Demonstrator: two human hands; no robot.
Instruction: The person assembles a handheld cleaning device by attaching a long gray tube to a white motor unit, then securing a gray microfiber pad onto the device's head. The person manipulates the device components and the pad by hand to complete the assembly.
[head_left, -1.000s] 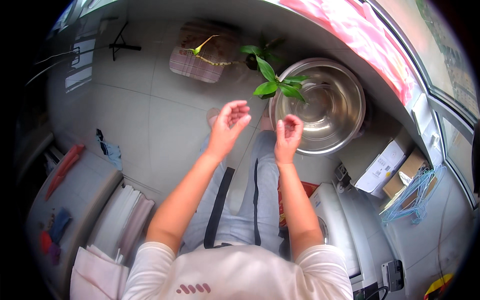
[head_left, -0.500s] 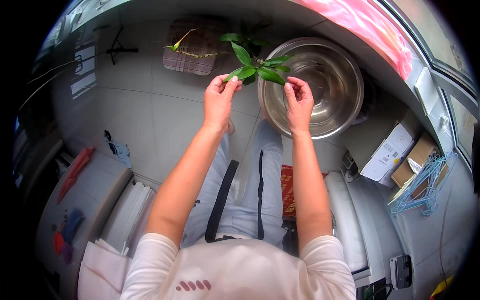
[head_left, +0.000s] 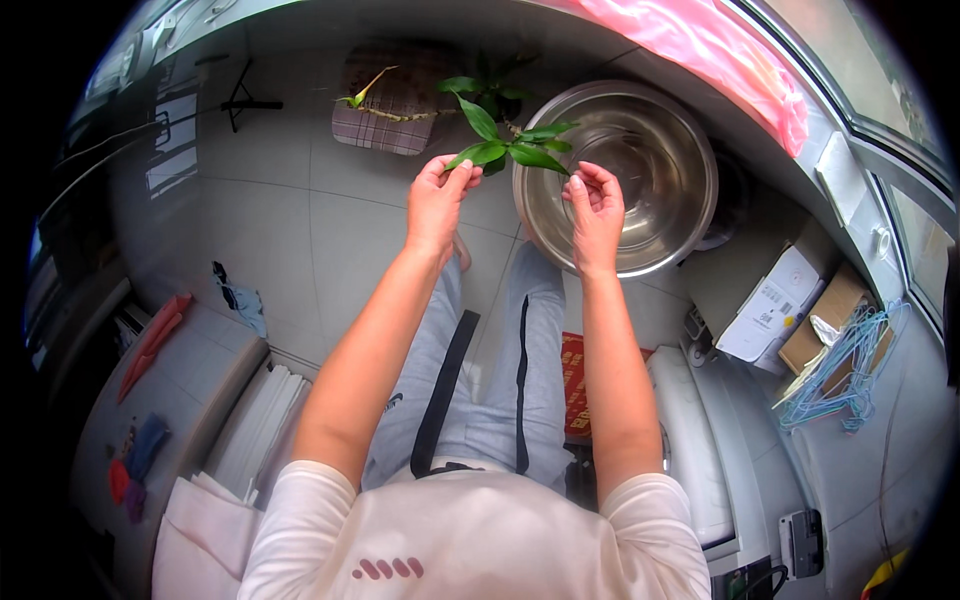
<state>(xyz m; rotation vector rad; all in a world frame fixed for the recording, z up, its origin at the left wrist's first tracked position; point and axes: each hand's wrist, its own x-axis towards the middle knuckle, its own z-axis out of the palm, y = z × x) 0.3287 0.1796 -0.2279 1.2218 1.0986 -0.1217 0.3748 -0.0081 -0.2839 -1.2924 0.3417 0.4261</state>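
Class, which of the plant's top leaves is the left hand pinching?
The lower-left leaf: its tip is gripped by the left hand. The lower-right leaf points toward the right hand instead, and the upper leaf touches neither hand.

We wear a pale, off-white T-shirt at six o'clock. Its short sleeves end above the elbow, the left sleeve toward seven o'clock, the right sleeve toward five. Between six and seven, the front carries a row of slanted brownish-red dashes. Our long trousers are light grey-blue, with a small dark mark toward seven. Two black strips run up from the waist toward twelve: a broad strip and a thinner one. Our forearms are bare.
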